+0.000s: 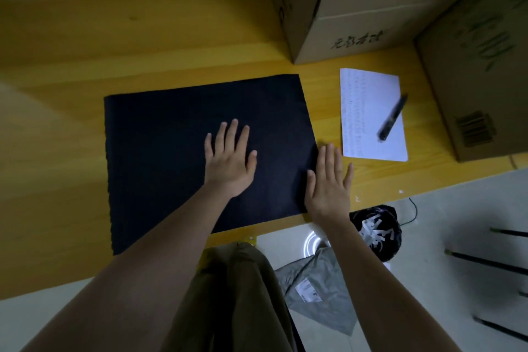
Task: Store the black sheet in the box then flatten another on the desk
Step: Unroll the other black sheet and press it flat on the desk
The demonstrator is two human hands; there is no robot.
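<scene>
Seen from above by a head-worn camera, a large black sheet (183,151) lies flat on a yellow wooden tabletop (143,46), its near edge close to the tabletop's front edge. The left hand (230,158) rests palm down on the sheet, a little to the 3 o'clock side of its middle, fingers spread and straight, pinching nothing. The right hand (328,183) lies flat too, fingers spread, straddling the sheet's 3 o'clock edge, with the thumb side on the sheet and the outer fingers on bare wood; neither grip is closed on anything. The sheet looks thin, light and limp, with a matte face that should not slip, though whether it is cloth or paper cannot be told. It would probably sag if lifted by one point, so an edge or two corners seem the best places to take hold. At 1 o'clock from the sheet stand cardboard boxes (357,3). A white paper (363,111) with a pen (393,118) across it lies at 3 o'clock.
</scene>
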